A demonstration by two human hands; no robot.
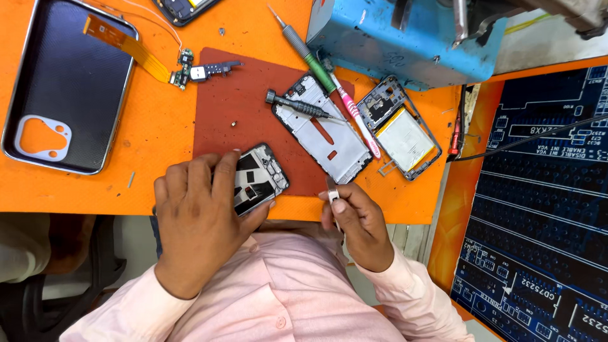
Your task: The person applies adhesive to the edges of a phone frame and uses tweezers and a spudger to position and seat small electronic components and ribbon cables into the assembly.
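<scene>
left hand [201, 218]: pressed flat over the open phone [258, 180], fingers spread across its near half, pinning it down; grip wraps the phone's edge.
right hand [358, 225]: grip narrow, pinched on tweezers [332, 190], tips pointing up toward the mat [234, 107].
phone: on the near edge of the mat, tilted, back off, boards showing; sits just left of the tweezers' tips, not touching them.
step: looks like picking a small part out of the phone with the tweezers.
do it well: keep the left palm steady so the phone can't slide off the mat's edge; bring the tips in low and from the right; lift fingers clear of the spot being worked; pinch lightly, small parts fly.
frame [323, 130]: on the mat's right half, a black driver [296, 105] lying across its top.
other drivers: green [303, 45] and pink [354, 114] ones, just right of the mat's top corner.
second phone [400, 130]: right of the mat, off it, battery showing.
flex [130, 47]: orange ribbon, left of the mat, ending at a small board at the mat's top-left.
case [60, 88]: dark, well left of the mat.
screw [233, 125]: loose, mid-mat.
hidden: phone's near half under the left hand; tweezer tips too small to tell if they hold anything; blue box [405, 38] beyond the mat cut off at top.
</scene>
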